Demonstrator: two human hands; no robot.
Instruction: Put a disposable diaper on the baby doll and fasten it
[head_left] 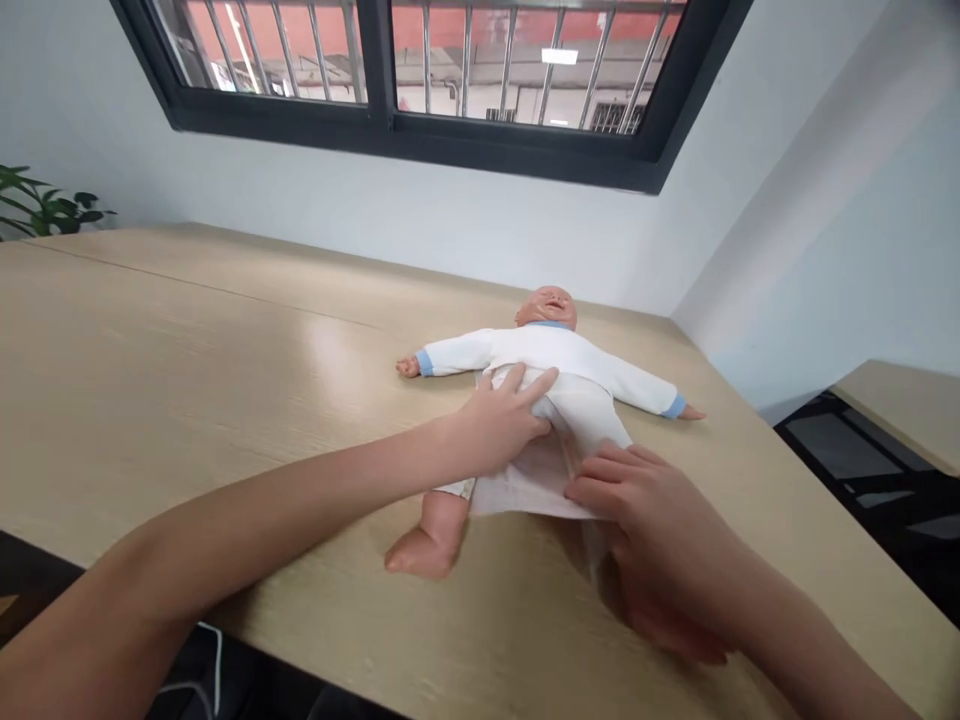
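Observation:
A baby doll [551, 345] lies on its back, arms spread, wearing a white top with blue cuffs and white trousers. My left hand [499, 420] rests on the doll's waist, fingers spread over the white fabric. Between the doll's legs a thin, pale white cloth [517, 490] is stretched out; whether it is a nappy or part of the clothing I cannot tell. My right hand [637, 490] has its fingers closed at the cloth's right edge, by the doll's leg. One bare foot [431, 540] shows at the left; the other leg is mostly hidden under my right hand.
The doll lies on a light wooden table [225, 360] set against a white wall. A dark-framed window [390, 120] with metal bars is above it. Green plant leaves [52, 205] show at the far left. Beyond the right edge stands another tabletop [900, 410]. White cable [217, 660] hangs below the front edge.

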